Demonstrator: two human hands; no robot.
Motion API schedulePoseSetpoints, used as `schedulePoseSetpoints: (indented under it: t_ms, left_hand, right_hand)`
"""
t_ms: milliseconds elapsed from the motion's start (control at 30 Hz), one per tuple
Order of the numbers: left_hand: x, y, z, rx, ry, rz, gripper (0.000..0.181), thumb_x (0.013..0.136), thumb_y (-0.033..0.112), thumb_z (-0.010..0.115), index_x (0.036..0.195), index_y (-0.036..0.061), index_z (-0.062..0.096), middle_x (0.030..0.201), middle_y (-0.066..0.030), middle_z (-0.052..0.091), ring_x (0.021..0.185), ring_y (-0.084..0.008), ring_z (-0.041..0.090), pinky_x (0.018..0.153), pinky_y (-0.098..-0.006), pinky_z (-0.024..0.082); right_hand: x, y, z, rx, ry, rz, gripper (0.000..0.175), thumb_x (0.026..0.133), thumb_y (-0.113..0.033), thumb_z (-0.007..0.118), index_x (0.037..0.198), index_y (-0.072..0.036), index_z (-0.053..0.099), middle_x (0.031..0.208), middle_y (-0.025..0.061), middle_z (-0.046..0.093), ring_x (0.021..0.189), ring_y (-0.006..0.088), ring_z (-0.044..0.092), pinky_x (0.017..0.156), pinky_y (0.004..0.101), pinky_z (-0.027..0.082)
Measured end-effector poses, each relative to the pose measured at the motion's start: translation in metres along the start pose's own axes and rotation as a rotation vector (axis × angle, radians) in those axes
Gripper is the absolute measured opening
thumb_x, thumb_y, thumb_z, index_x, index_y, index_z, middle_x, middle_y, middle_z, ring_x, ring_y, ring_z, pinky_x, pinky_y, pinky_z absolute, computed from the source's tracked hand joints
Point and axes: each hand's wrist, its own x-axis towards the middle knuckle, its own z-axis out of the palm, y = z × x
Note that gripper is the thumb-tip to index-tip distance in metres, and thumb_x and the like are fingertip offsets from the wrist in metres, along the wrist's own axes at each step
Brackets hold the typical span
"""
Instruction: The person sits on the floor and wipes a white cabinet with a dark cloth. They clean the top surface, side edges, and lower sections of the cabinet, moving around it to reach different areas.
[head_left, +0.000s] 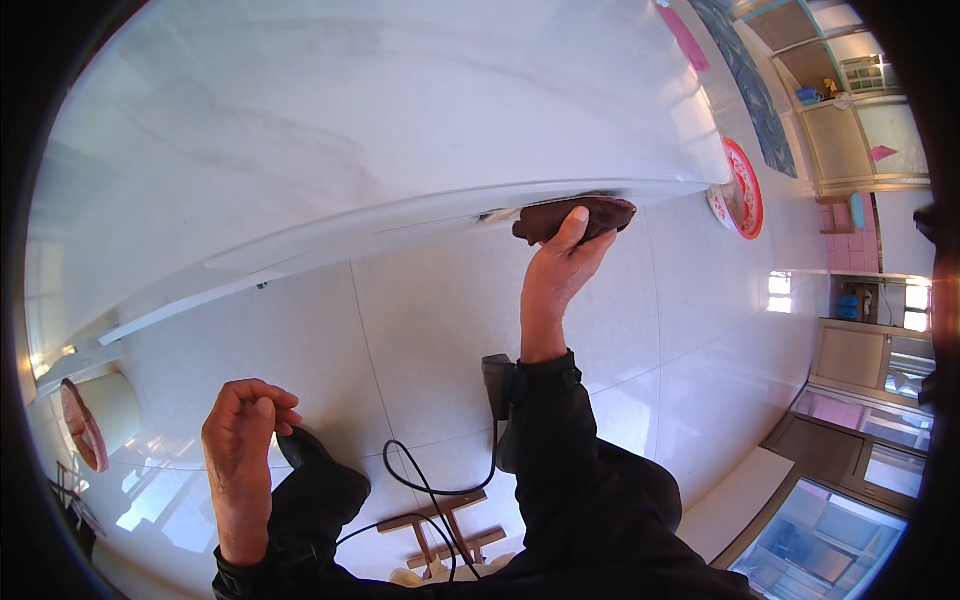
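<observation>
My right hand (564, 271) grips a dark maroon cloth (553, 219), with the thumb on top of it. The cloth lies against the side of a large white marble-patterned surface (390, 97), just under its near edge. Part of the cloth and some of the fingers are hidden from me. Lower left, my left hand (244, 450) hangs in the air above the floor, fingers loosely curled and holding nothing. A black device (496, 379) with a cable is strapped at my right wrist.
A red-and-white patterned basin (742, 191) stands on the tiled floor (442, 315) beyond the surface's right end. At left is a pale round stool or bin (109, 409) with a pinkish top. A wooden stool (435, 529) and a looping black cable (442, 491) are near my body.
</observation>
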Motion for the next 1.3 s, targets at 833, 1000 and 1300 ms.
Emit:
schedulePoseSetpoints:
  t_ms: [833, 1000, 1300]
  left_hand:
    - [-0.012, 0.009, -0.005, 0.030, -0.029, 0.022, 0.018, 0.108, 0.013, 0.054, 0.110, -0.0010, 0.066, 0.102, -0.0094, 0.072, 0.089, -0.0144, 0.066, 0.084, -0.0306, 0.053]
    - [-0.018, 0.008, -0.018, -0.024, -0.014, 0.025, 0.016, 0.107, 0.008, 0.055, 0.110, -0.0021, 0.066, 0.102, -0.0102, 0.073, 0.090, -0.0155, 0.067, 0.083, -0.0304, 0.053]
    - [-0.028, 0.006, -0.034, -0.039, 0.019, -0.003, 0.016, 0.107, 0.009, 0.056, 0.110, -0.0028, 0.066, 0.102, -0.0108, 0.074, 0.089, -0.0157, 0.067, 0.083, -0.0308, 0.053]
  right_hand:
    - [-0.052, -0.017, 0.033, 0.270, -0.115, 0.213, 0.039, 0.113, -0.023, 0.055, 0.140, 0.004, 0.046, 0.128, 0.0158, 0.060, 0.113, 0.0227, 0.063, 0.094, 0.0353, 0.056]
    - [-0.063, -0.053, 0.037, 0.279, -0.133, 0.050, 0.040, 0.112, -0.024, 0.060, 0.138, 0.004, 0.046, 0.126, 0.0137, 0.061, 0.109, 0.0197, 0.061, 0.098, 0.0333, 0.051]
    - [-0.110, 0.015, 0.071, 0.072, -0.115, 0.088, 0.043, 0.111, -0.026, 0.062, 0.136, 0.004, 0.042, 0.129, 0.0160, 0.059, 0.116, 0.0262, 0.059, 0.104, 0.0384, 0.048]
